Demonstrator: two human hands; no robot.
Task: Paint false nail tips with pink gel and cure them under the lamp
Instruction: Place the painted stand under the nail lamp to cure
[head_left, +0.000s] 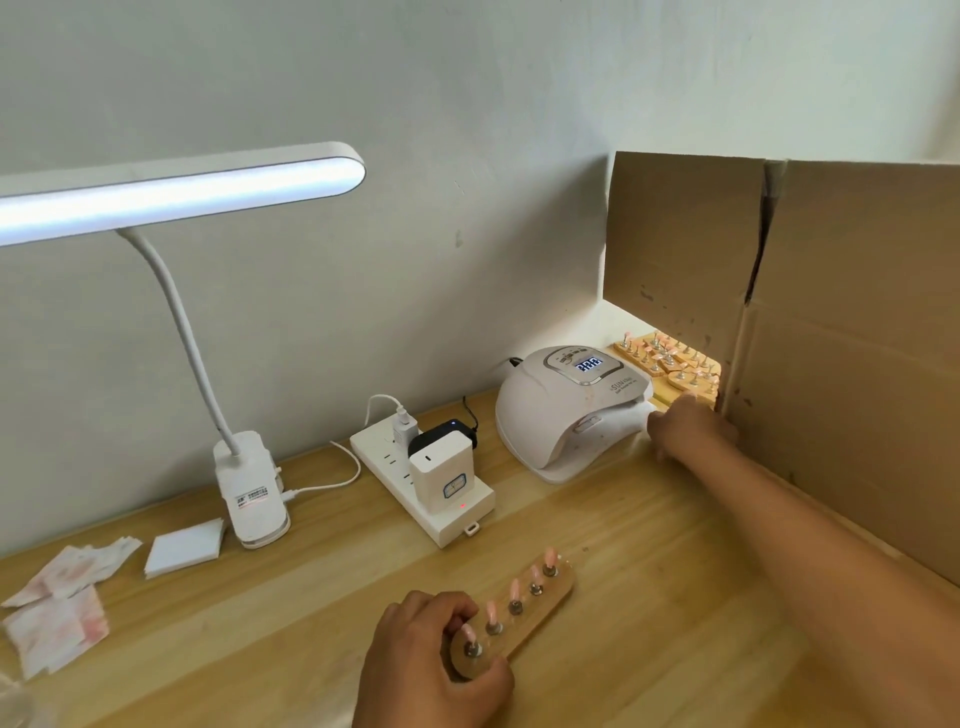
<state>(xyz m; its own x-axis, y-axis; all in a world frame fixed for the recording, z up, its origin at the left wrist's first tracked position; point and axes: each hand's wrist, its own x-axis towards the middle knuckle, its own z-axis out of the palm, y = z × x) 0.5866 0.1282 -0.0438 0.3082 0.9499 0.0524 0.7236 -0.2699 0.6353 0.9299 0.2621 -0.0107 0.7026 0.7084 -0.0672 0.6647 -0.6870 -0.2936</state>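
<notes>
Wooden desk (649, 571): left hand (421, 660) pinches a wooden strip (540, 608) bearing 5 pink tips (514, 590); right hand (691, 428) blurred beside "SUN" lamp (550, 405), fingers unclear.

A light wooden table (649, 597) is seen, on which a desk lamp (252, 488) is stood at the left near the wall, with a stack of white pads (184, 553) just beside its foot and pink-stained wipes (62, 597) scattered further left. A white power strip (387, 467) is laid near the middle, and a white curing lamp (556, 410) is set to its right. Behind that lamp, more wooden holders (670, 358) are piled beside a cardboard sheet (857, 364) stood on edge. Nearer the front, a wooden holder (540, 608) set with five pink nail tips (514, 590) is laid flat.
</notes>
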